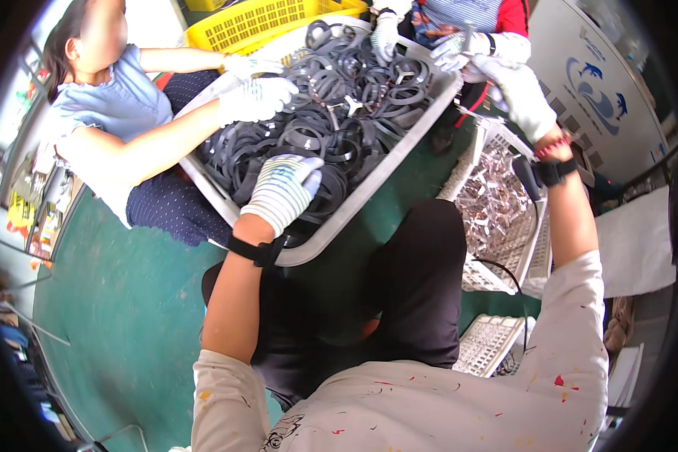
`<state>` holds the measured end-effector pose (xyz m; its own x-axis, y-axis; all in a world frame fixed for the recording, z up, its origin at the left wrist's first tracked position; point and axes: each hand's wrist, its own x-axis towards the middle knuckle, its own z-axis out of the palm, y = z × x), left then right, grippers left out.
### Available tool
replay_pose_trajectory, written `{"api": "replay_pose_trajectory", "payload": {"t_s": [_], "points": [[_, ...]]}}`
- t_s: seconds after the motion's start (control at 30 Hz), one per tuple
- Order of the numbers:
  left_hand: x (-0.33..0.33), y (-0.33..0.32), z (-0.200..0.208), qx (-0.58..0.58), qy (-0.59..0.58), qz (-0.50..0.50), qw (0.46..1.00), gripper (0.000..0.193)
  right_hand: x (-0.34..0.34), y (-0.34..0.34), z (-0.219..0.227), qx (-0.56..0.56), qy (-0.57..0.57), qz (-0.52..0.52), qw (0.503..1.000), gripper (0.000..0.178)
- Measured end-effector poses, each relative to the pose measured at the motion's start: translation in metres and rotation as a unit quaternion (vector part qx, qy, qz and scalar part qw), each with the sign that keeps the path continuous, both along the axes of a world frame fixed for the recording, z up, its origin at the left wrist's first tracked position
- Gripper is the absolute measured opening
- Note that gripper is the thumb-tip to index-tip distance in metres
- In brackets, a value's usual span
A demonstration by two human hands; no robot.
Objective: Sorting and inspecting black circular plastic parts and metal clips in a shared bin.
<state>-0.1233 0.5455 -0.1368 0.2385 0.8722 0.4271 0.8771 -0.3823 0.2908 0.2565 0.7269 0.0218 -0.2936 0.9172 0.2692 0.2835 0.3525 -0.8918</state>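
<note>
My left hand [285,194], in a white striped knit glove, lies at the near side of a grey-white tub [325,242]. Its thumb and fingers are apart, touching the heap of black rings [303,140]; no ring shows clearly between them. Stretched out to the far right is my right hand [523,104], also gloved, with fingers extended close to a co-worker's gloved hand [452,51]. Below and beside it stands a white lattice crate [481,280] full of small clear-and-brownish pieces [497,197]. Nothing can be made out in my right hand.
On the left a seated person rests gloved hands [255,99] over the rings; another works at the far side. A yellow basket [250,30] stands behind the tub. A smaller white basket [490,343] is near my right leg, and a white cabinet [591,90] is on the right.
</note>
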Motion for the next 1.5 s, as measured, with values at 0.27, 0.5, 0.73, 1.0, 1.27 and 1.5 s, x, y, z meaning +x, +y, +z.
{"api": "replay_pose_trajectory", "payload": {"t_s": [0.27, 0.5, 0.73, 1.0, 1.27, 1.5], "points": [[-0.004, 0.002, 0.003, -0.068, 0.011, 0.021, 0.997, 0.027, -0.185, 0.136, -0.077, -0.076, 0.057, 0.102, 0.990, 0.040], [-0.009, 0.005, 0.005, -0.003, 0.026, -0.004, 1.000, 0.024, -0.112, 0.108, -0.083, -0.161, -0.037, 0.117, 0.979, 0.047], [-0.004, 0.009, 0.017, -0.052, 0.021, -0.017, 0.998, 0.025, 0.134, 0.047, -0.129, -0.343, -0.020, -0.220, 0.913, 0.046], [0.029, 0.008, 0.009, -0.079, 0.035, -0.035, 0.996, 0.028, 0.334, -0.049, -0.323, -0.498, 0.036, -0.351, 0.792, 0.076], [0.030, 0.024, -0.027, -0.168, 0.027, -0.021, 0.985, 0.027, 0.326, -0.018, -0.369, -0.376, 0.147, -0.461, 0.791, 0.061], [0.013, 0.013, -0.024, -0.176, 0.047, 0.004, 0.983, 0.027, 0.309, 0.009, -0.399, -0.303, 0.479, -0.401, 0.719, 0.037]]}}
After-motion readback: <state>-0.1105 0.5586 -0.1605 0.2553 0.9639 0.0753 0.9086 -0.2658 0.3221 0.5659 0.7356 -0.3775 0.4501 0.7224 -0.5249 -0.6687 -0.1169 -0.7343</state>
